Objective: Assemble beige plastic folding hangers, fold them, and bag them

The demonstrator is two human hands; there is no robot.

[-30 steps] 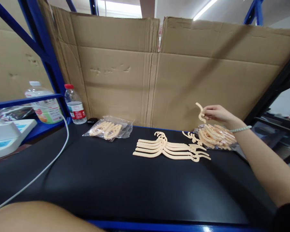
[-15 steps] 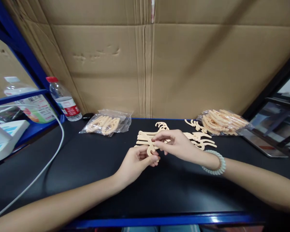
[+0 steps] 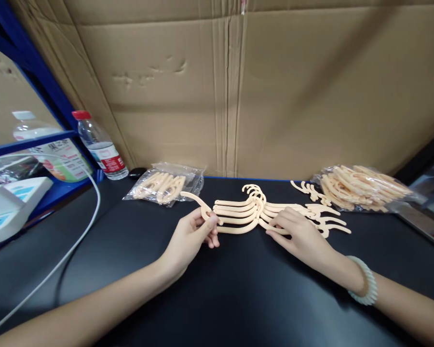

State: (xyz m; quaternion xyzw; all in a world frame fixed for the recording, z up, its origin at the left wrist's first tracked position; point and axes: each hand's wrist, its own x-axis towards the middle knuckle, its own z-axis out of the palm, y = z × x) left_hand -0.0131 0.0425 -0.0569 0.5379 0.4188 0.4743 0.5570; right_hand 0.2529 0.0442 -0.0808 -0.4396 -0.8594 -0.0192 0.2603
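Observation:
My left hand [image 3: 193, 233] is closed on a loose beige hanger piece [image 3: 196, 198], whose curved arm points up and left from the fingers. Several beige clothes hangers [image 3: 238, 214] lie in a nested row on the black table, with their hooks at the back. My right hand [image 3: 300, 231] is over their right side, thumb and fingers around the front hanger's right arm [image 3: 273, 228]. It partly hides the pieces beneath. Loose curved hanger arms [image 3: 329, 218] spread out to the right of that hand. Several small hooks [image 3: 309, 190] lie behind them.
A clear bag of hanger parts [image 3: 159, 185] sits at the back left, a fuller bag [image 3: 361, 185] at the back right. A red-capped bottle [image 3: 103, 149] stands by the blue frame. A white cable [image 3: 90, 212] crosses the left side. Cardboard [image 3: 166, 96] walls the back.
My hands have moved apart: the right one has gone right onto the hanger row, the left slightly left with the hanger piece, which now tilts leftward. The view has shifted a little.

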